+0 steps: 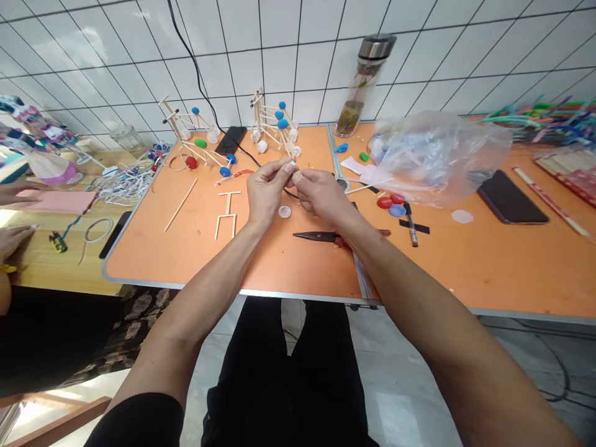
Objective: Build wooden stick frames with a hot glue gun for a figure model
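My left hand [266, 186] and my right hand [319, 194] meet above the orange table [279, 267], fingertips pinched together on a small white piece [292, 170] that I cannot name. A white bottle cap [284, 212] lies on the table just below them. Black scissors with red handles [326, 236] rest right under my right wrist. A glued stick frame [227, 215] lies to the left of my left hand.
Stick-and-cap models [274, 127] stand at the back by a black phone [231, 140] and cable. A clear bottle [362, 87], a plastic bag [433, 155], loose caps [391, 205], a marker [411, 226] and another phone [511, 197] lie right. Another person's hands [13, 239] are at far left.
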Demonstrator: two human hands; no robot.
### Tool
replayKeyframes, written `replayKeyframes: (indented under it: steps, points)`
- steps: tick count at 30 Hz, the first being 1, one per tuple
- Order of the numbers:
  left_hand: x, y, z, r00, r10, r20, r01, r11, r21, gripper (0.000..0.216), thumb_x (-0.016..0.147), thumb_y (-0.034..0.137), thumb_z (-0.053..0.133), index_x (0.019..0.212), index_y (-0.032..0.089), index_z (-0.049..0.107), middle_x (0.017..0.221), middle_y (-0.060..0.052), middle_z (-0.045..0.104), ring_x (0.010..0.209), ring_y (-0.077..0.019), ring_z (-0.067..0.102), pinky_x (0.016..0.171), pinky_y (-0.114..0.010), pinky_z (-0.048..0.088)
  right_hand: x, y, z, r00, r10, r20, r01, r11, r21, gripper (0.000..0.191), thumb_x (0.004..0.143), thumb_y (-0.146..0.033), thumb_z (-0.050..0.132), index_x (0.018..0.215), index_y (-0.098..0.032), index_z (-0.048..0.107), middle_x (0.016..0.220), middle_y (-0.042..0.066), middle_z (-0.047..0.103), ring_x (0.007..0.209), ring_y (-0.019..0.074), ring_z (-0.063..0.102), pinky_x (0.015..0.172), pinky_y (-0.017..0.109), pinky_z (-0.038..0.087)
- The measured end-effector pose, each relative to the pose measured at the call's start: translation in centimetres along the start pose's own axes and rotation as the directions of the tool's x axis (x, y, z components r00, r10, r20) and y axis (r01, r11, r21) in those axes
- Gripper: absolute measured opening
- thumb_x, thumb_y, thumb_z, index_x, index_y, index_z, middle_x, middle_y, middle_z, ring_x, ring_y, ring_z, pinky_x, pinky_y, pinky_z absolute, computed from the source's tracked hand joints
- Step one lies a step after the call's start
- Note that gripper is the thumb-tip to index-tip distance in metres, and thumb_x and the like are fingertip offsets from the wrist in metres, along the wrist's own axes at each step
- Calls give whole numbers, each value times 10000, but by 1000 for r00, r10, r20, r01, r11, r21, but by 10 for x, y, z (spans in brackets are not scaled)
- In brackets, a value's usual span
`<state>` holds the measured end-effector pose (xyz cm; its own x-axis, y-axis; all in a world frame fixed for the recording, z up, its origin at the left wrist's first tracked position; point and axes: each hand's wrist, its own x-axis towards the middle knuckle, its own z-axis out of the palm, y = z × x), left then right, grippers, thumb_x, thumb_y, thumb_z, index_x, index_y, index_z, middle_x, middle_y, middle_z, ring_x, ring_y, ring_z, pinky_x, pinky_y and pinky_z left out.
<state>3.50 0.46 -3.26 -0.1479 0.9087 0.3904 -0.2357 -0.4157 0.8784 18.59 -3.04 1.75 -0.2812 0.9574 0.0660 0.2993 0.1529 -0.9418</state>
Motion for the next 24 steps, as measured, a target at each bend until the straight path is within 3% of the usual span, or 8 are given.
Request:
replayKeyframes:
  steps: [3, 6, 8, 10, 13, 16, 20, 24]
  points:
    - [0, -6, -1, 998, -60, -26, 61, 997, 38, 349, 847, 537, 977, 986, 228, 892, 978, -52, 874, 881, -190, 806, 853, -347, 669, -4, 9, 16, 967, -194, -167, 44, 769, -638, 251, 1139, -316, 463, 1178, -192, 678, 1021, 150, 795, 859, 272, 709, 731, 330, 443]
    - [-1, -7, -2, 998, -64, -25, 66, 997, 44, 346, 848, 524, 978, 1008, 228, 898, 1008, -58, 882, 890, -192, 810, 857, -348, 677, -6, 9, 19, 963, -215, -162, 13, 640, -769, 303, 1154, -313, 434, 1264, -176, 681, 1152, 211, 817, 996, 338, 749, 804, 375, 464]
    - [-1, -4, -2, 999, -49, -14, 49, 998, 35, 351, 842, 531, 981, 1010, 233, 902, 1045, -64, 889, 929, -203, 821, 881, -356, 685, -4, 5, 12, 966, -186, -182, 41, 800, -598, 240, 1140, -333, 482, 1119, -199, 680, 970, 139, 778, 857, 284, 703, 729, 343, 451]
    - [-1, -1, -2, 1000, -16, 10, 16, 1000, 20, 357, 840, 543, 981, 1009, 237, 906, 1045, -65, 890, 947, -209, 827, 904, -366, 687, -1, -1, 1, 994, -53, -99, 32, 980, -196, 226, 1114, -369, 530, 960, -231, 622, 707, 9, 576, 608, 188, 508, 574, 288, 368]
    - [0, 4, -1, 998, 44, 45, -44, 999, -13, 382, 852, 579, 967, 1048, 256, 911, 1087, -64, 890, 974, -214, 834, 920, -376, 683, 3, -7, -15, 940, 108, 324, -233, 896, 378, 195, 1095, -392, 524, 979, -248, 587, 604, -124, 240, 488, 123, 111, 439, 240, 172]
    - [1, 5, 1, 999, 40, 33, -40, 999, -10, 403, 843, 607, 965, 1061, 273, 912, 1114, -58, 892, 992, -216, 837, 915, -366, 682, 4, -6, -15, 935, 91, 342, -261, 829, 494, 188, 1098, -377, 523, 975, -247, 580, 605, -137, 212, 499, 114, 55, 440, 233, 125]
    - [2, 1, 1, 1000, 6, -7, -6, 999, 40, 355, 865, 556, 962, 1063, 266, 911, 1033, -43, 889, 967, -207, 829, 914, -349, 675, 3, 2, 1, 992, -76, -101, 76, 997, -2, 257, 1119, -348, 538, 889, -241, 574, 673, -36, 472, 577, 149, 416, 560, 264, 304]
    - [0, -1, 0, 1000, 7, -25, -4, 994, 109, 296, 869, 515, 962, 1010, 259, 914, 1017, -42, 891, 921, -191, 813, 877, -326, 672, -2, 7, 14, 962, -217, -166, 52, 742, -669, 242, 1158, -333, 478, 1160, -197, 678, 1004, 150, 786, 894, 302, 704, 766, 360, 431]
